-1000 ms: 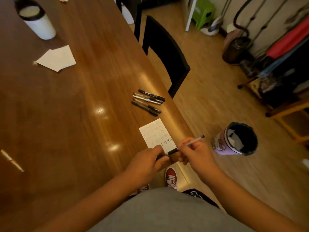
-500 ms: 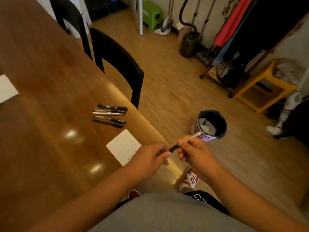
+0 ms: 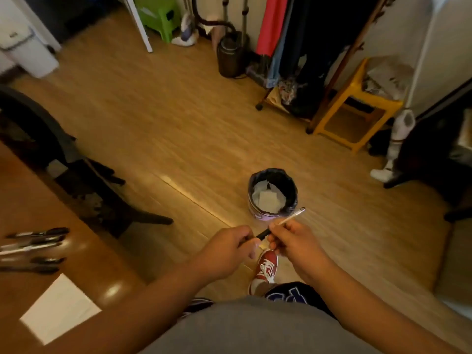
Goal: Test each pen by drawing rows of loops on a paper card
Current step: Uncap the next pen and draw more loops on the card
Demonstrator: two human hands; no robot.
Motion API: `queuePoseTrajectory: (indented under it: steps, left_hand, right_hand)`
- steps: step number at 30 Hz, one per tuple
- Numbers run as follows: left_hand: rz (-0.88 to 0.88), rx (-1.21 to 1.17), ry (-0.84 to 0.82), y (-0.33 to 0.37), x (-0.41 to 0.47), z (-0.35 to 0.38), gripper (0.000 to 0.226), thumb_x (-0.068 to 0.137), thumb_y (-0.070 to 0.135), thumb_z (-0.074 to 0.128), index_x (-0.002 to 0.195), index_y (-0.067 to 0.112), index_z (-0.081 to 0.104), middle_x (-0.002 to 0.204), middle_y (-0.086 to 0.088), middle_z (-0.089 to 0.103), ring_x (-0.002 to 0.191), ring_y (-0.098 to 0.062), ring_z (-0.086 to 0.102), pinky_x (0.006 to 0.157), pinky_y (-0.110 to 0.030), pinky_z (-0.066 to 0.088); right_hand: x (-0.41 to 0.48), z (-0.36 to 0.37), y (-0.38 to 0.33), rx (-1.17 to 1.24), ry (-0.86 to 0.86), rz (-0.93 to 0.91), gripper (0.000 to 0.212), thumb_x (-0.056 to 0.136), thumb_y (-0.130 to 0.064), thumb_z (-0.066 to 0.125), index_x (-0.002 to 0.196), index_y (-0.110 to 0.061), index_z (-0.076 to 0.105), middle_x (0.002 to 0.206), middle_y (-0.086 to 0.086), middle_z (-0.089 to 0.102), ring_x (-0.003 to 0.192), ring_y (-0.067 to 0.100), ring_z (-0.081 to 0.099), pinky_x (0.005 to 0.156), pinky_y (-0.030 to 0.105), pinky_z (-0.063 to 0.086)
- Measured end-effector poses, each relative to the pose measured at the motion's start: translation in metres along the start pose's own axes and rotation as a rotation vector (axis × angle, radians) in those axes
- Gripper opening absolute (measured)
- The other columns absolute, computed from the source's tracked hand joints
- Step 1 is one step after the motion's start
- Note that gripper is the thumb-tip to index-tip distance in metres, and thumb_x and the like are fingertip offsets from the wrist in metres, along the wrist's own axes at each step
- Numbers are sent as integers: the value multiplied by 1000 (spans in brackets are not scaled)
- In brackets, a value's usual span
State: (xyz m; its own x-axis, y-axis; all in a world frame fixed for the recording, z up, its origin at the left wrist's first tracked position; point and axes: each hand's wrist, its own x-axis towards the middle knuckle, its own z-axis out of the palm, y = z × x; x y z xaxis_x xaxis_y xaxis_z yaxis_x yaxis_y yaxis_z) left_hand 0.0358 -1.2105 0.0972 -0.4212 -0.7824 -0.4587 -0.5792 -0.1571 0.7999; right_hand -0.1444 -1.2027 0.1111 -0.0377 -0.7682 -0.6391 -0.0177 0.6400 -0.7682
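Just this side of the bin [image 3: 258, 213], above the floor, the right hand [image 3: 293, 242] pinches a pen [image 3: 291, 218] by its pale barrel, while the left hand [image 3: 227, 250] has its fingers [image 3: 246, 235] curled round the pen's black end. Well left of the bin, the other pens [image 3: 33, 247] and the paper card [image 3: 60, 310] lie on the desk [image 3: 30, 200].

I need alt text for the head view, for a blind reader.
The left hand holds the black end of a pen and the right hand grips its pale barrel, above the floor. Beyond stands a bin holding paper; spare pens and a paper card lie on the table, left.
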Motion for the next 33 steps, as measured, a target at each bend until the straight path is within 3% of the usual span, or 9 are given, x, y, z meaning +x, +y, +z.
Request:
queuePoseTrajectory:
  steps: [6, 10, 12, 14, 17, 20, 24, 28, 33]
  left_hand:
    - [-161, -4, -6, -3, 69, 24, 26, 91, 52, 55, 94, 26, 59, 85, 6, 65, 78, -5, 61, 62, -19, 47]
    - [-359, 23, -4, -53, 106, 34, 24, 91, 48, 55, 86, 25, 57, 82, 5, 63, 77, -11, 61, 67, -27, 48]
    - [-471, 62, -35, -88, 126, 42, 23, 93, 46, 54, 94, 23, 59, 89, 4, 66, 84, -13, 62, 70, -25, 47]
    - [-561, 111, -94, -124, 142, 51, 24, 95, 43, 54, 107, 23, 60, 103, 3, 66, 96, -14, 61, 79, -24, 48]
    - [-660, 219, -189, -172, 165, 64, 32, 88, 34, 65, 117, 23, 57, 117, 2, 61, 110, -15, 58, 96, -35, 50]
    - [-763, 154, -139, -216, 197, 75, 19, 87, 32, 64, 104, 24, 60, 107, -1, 65, 103, -20, 61, 93, -37, 52]
    - [-759, 145, -139, -272, 243, 78, 24, 96, 36, 55, 105, 14, 61, 109, -11, 66, 104, -27, 61, 94, -39, 48]
    - [-726, 148, -118, -314, 273, 72, 23, 94, 39, 56, 80, 20, 54, 79, -4, 59, 78, -23, 57, 68, -32, 43]
    - [-686, 147, -85, -333, 279, 70, 28, 92, 37, 59, 73, 19, 50, 66, 3, 51, 65, -17, 50, 59, -30, 35]
  right_hand:
    - [77, -62, 6, -56, 12, 116, 15, 95, -15, 60, 82, -8, 63, 66, 7, 67, 52, 12, 62, 46, 22, 48]
    - [152, -83, 38, -79, 120, 227, 15, 94, -19, 62, 85, -7, 63, 70, 8, 67, 55, 15, 64, 46, 26, 47]
    - [195, -88, 63, -78, 151, 302, 16, 93, -19, 63, 85, -6, 63, 66, 8, 67, 56, 17, 63, 46, 27, 46]
    - [242, -89, 92, -75, 167, 369, 16, 92, -17, 63, 84, -4, 62, 59, 7, 66, 54, 20, 60, 44, 27, 45]
    - [313, -86, 136, -78, 194, 446, 19, 93, -19, 62, 80, -5, 60, 51, 5, 63, 49, 20, 57, 42, 24, 41]
    - [380, -79, 174, -59, 219, 495, 20, 95, -24, 59, 82, -9, 57, 50, 4, 60, 43, 16, 56, 35, 21, 37]
    - [448, -72, 219, -92, 248, 542, 25, 95, -30, 55, 82, -8, 55, 60, 7, 61, 40, 18, 52, 39, 23, 36]
    - [483, -69, 239, -29, 275, 576, 24, 96, -25, 56, 84, -5, 52, 66, 14, 57, 28, 15, 48, 30, 19, 38]
    - [485, -77, 244, -134, 252, 610, 35, 96, -36, 57, 78, -6, 58, 71, 11, 61, 48, 21, 52, 39, 22, 37]
